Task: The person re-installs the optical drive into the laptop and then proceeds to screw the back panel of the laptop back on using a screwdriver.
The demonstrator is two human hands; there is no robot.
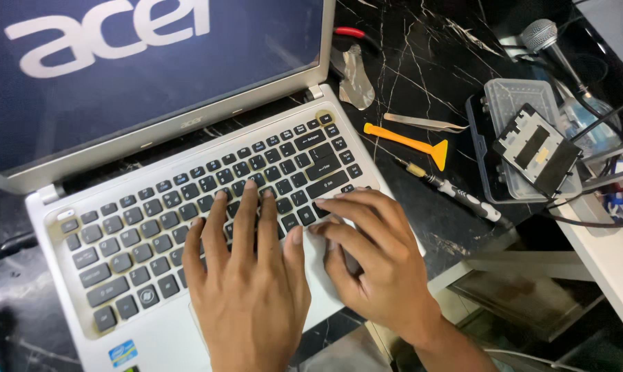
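Both hands rest on the keyboard of an open silver laptop (187, 200), which sits on a black marble-patterned table (422, 69) with its screen lit. The left hand (246, 275) lies flat, fingers spread across the middle keys, holding nothing. The right hand (373, 255) sits at the keyboard's right end, fingers curled and loosely spread over the lower right keys, also empty. The step in hand looks like pressing keys to test or operate the machine; going on seems to call only for light, precise taps. Right of the laptop lie an orange pry tool (411, 142), a slim screwdriver (449, 187) and, farther right, a clear plastic parts box (525, 131).
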